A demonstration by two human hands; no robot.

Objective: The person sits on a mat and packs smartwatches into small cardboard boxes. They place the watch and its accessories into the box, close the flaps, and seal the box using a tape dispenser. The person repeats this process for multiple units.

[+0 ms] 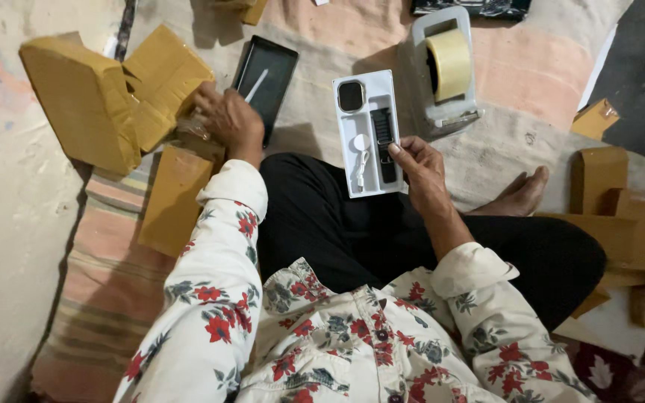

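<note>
1. My right hand gripped the white tray by its lower right edge, above my lap; light, stiff plastic, its loose watch parts liable to spill.
2. My left hand clutched taped brown parcels on the floor.
3. Beyond stood a tape dispenser.
</note>
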